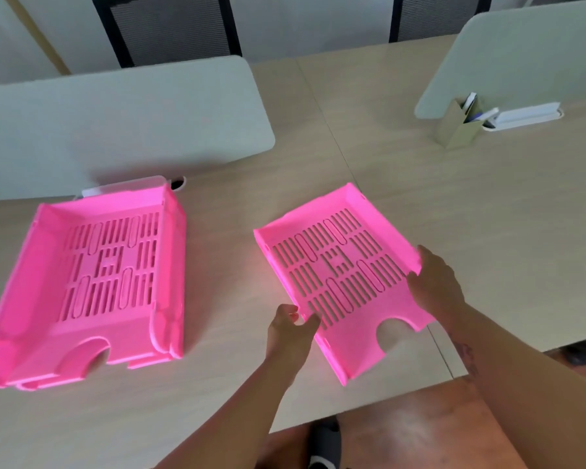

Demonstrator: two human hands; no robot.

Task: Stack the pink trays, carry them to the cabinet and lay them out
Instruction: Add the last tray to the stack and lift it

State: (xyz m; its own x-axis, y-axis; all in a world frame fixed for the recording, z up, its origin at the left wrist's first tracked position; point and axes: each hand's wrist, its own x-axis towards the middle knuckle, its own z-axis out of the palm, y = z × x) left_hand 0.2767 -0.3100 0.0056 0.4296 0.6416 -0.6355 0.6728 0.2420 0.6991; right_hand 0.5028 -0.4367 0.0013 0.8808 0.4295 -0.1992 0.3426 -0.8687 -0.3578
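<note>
Left hand [290,328], right hand [435,282] — gripping pink tray [342,275]

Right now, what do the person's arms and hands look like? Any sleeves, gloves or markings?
Both arms are bare to the edge of the view: no sleeves, gloves, watch or rings show. The left hand looks unmarked. The forearm behind the right hand carries a dark tattoo, too blurred to read.
</note>
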